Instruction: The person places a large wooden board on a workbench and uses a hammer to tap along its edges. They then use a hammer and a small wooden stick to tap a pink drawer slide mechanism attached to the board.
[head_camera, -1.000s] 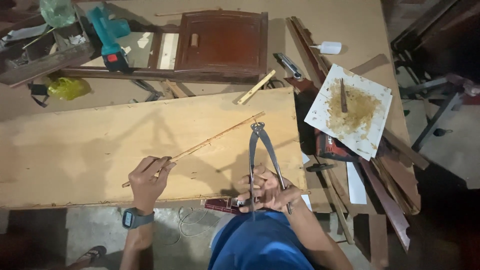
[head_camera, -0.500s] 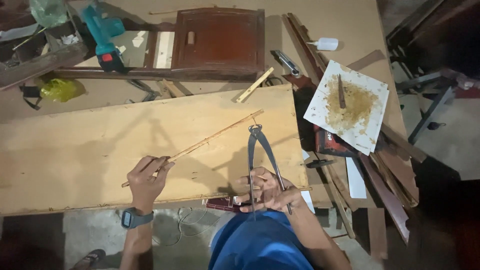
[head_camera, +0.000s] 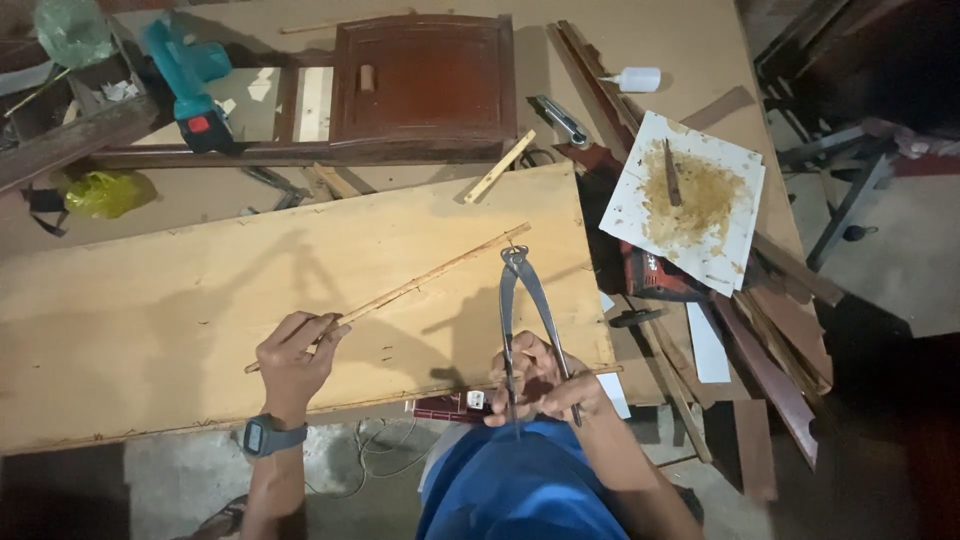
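Note:
My left hand (head_camera: 293, 352) pinches the near end of a thin wooden strip (head_camera: 420, 282) that lies slanted across a large plywood board (head_camera: 180, 300). My right hand (head_camera: 545, 383) grips the two long handles of metal pincers (head_camera: 520, 295). The pincer jaws rest at the strip's far end, near the board's upper right part. A watch sits on my left wrist.
Beyond the board lie a dark red cabinet door (head_camera: 420, 85), a teal power drill (head_camera: 185, 80) and a short wood stick (head_camera: 500, 165). To the right are a white panel smeared with brown glue (head_camera: 690, 200), a glue bottle (head_camera: 632, 78) and stacked dark wood strips (head_camera: 770, 350).
Both hands hold their places on the strip and the pincers. Only the view has shifted slightly.

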